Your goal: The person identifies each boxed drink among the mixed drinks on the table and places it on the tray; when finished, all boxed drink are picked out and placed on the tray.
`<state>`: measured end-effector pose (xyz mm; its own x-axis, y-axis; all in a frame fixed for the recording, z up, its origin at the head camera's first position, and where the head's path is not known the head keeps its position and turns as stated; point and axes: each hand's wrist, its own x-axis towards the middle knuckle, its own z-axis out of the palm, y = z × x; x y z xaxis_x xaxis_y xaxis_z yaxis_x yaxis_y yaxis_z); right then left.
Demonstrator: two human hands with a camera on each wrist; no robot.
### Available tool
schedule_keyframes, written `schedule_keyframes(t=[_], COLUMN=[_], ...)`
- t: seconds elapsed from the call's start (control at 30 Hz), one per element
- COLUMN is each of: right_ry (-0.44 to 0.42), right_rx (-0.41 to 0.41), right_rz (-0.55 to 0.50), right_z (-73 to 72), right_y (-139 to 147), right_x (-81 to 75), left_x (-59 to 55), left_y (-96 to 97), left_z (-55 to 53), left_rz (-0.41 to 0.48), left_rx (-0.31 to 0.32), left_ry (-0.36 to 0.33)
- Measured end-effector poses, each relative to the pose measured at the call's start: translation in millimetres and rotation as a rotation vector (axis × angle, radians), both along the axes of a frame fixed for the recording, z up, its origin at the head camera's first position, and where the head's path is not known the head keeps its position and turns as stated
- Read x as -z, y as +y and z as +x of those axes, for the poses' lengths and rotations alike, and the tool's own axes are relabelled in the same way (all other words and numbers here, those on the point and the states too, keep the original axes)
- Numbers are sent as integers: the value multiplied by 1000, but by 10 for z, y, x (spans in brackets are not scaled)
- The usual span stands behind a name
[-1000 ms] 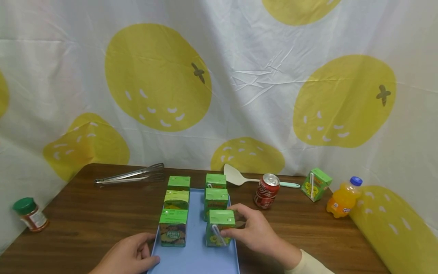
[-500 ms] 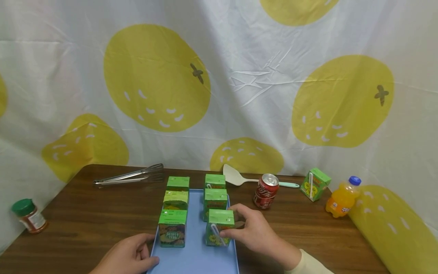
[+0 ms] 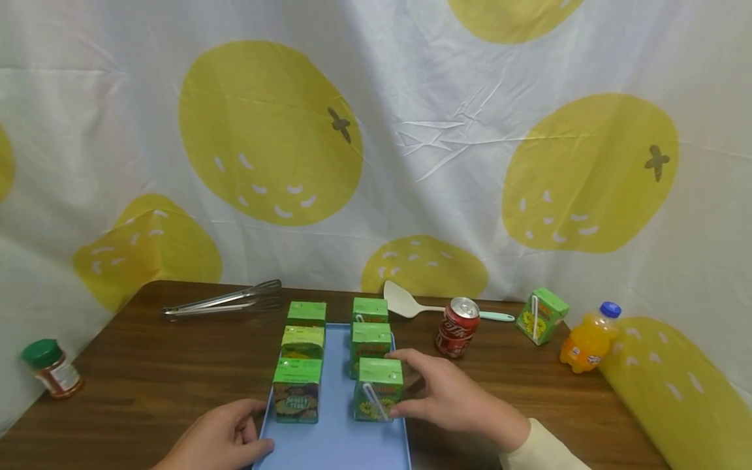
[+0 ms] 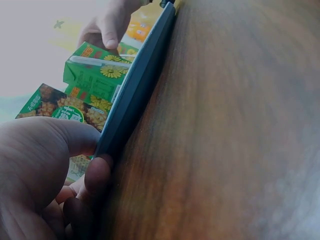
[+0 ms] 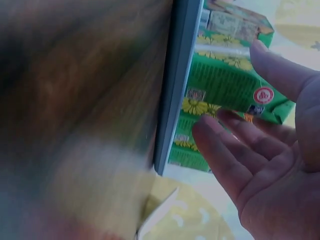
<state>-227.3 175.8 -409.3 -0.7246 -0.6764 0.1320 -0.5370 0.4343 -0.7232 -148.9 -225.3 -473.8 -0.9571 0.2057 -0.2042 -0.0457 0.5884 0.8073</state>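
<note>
A light-blue tray (image 3: pixel 335 450) lies on the table and bears two columns of small green drink cartons. My left hand (image 3: pixel 220 434) holds the tray's left edge; the left wrist view shows its thumb and finger at the rim. Nearest me in the right column stands a carton with yellow flowers and a white straw (image 3: pixel 376 395). Around its right side my right hand (image 3: pixel 449 398) is spread, and in the right wrist view its loose fingers (image 5: pixel 220 150) stand off the carton. A brown-fronted carton (image 3: pixel 296 398) is at the front of the left column.
Metal tongs (image 3: pixel 223 300) lie at the back left, a green-capped shaker jar (image 3: pixel 53 369) at far left. Right of the tray are a white spatula (image 3: pixel 405 301), a red cola can (image 3: pixel 457 329), another green carton (image 3: pixel 542 318) and an orange drink bottle (image 3: pixel 589 339).
My right hand has loosened from the front right carton, its thumb drawing back to the right. The carton stays upright on the tray. My left hand has kept its place.
</note>
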Motion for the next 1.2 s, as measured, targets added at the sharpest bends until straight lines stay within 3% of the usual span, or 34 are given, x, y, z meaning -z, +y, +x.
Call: schedule_keyframes(t=[0.3,0.7,0.83,1.1,1.2], right_ry=[177,335,443,535,609], right_rx=[-22,-1,32,140,172], right_rz=[76,68,105,98,91], right_z=[-41,-74,-74,-60,-70], right_y=[117,273,344,529,613], right_x=[-71,-178,-209,-243,-265], left_x=[-54,-77,-77,-51,-30], left_y=[11,33,45,30,18], left_z=[16,23,23,18,11], left_rz=[0,-1,-8,-2,-3], left_rx=[17,-7,-12,-16,-21], left_ry=[31,-9,-10,-7,-18])
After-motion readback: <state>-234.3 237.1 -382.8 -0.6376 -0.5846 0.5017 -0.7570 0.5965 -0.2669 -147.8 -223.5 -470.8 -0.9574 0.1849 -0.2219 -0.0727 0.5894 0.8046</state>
